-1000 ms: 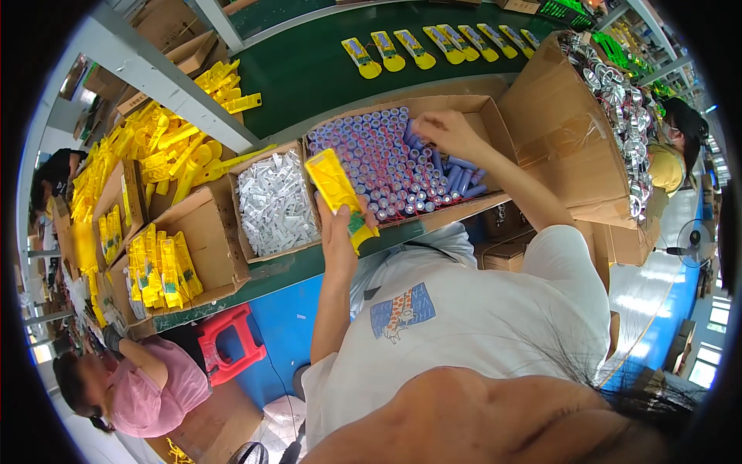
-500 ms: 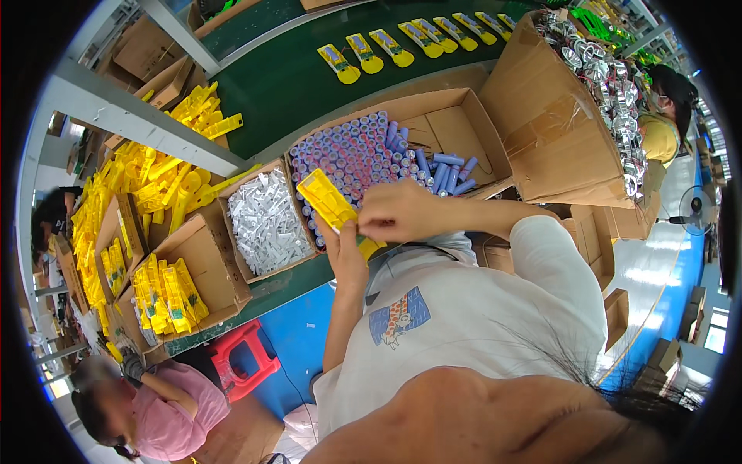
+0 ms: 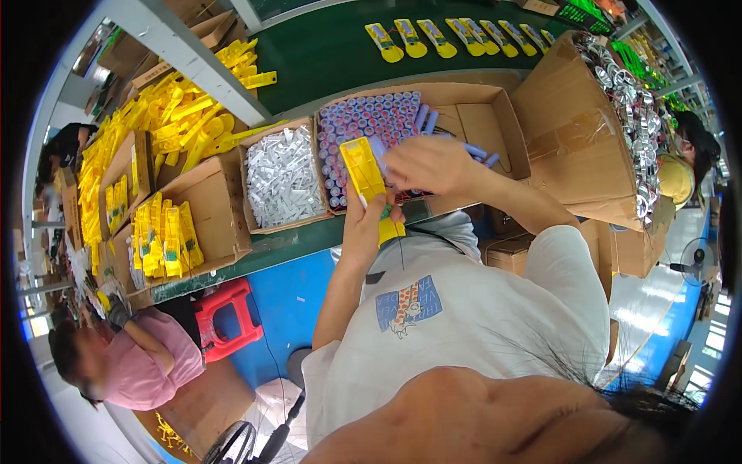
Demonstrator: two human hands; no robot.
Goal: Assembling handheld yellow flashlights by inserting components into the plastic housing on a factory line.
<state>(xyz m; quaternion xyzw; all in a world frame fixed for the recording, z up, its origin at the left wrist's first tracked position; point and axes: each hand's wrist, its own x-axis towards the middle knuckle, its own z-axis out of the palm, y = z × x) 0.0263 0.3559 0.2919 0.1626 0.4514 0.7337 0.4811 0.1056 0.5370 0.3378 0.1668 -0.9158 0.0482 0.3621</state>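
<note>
My left hand (image 3: 362, 226) is closed around the lower part of a long yellow plastic housing (image 3: 360, 164), its hollow side turned up. A bit of green shows near my left fingertips, and a thin dark wire hangs below. Beside the housing's upper right edge, my right hand (image 3: 430, 164) is closed on a purple cylindrical battery cell (image 3: 377, 150); the fingers hide part of it. Just beyond both hands, a cardboard box holds upright purple battery cells (image 3: 363, 116) in tight rows, with several loose ones lying at its right.
Left of the cells stand a box of small white plastic parts (image 3: 283, 178) and a box of yellow housings (image 3: 166, 236). Finished-looking yellow pieces (image 3: 437, 39) line the green bench. A tall carton (image 3: 568, 131) with silvery parts stands right. A co-worker in pink (image 3: 158, 359) sits lower left.
My right hand has moved from the housing's lower end to its upper edge, where a purple cell now shows at the fingers. The housing stands more upright. The whole view has shifted.
</note>
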